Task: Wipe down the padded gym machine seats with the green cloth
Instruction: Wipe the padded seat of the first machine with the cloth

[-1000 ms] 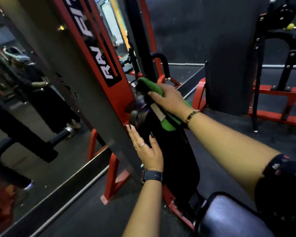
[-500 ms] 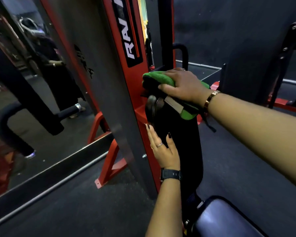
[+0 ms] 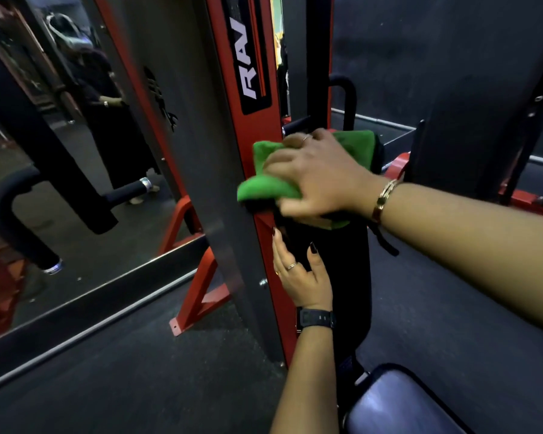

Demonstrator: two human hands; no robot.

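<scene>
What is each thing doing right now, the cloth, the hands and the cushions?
right hand: grips the green cloth.
green cloth: bunched on top of the back pad.
left hand: rests flat, fingers straight, against the back pad's side.
back pad: upright.
seat pad: nothing on it, untouched.

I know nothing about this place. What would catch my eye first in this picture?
The bright green cloth in the middle, bunched under the right hand on top of the upright black pad. Just below, the left hand lies flat against that pad's side, beside the red post. A mirror fills the left.
</scene>
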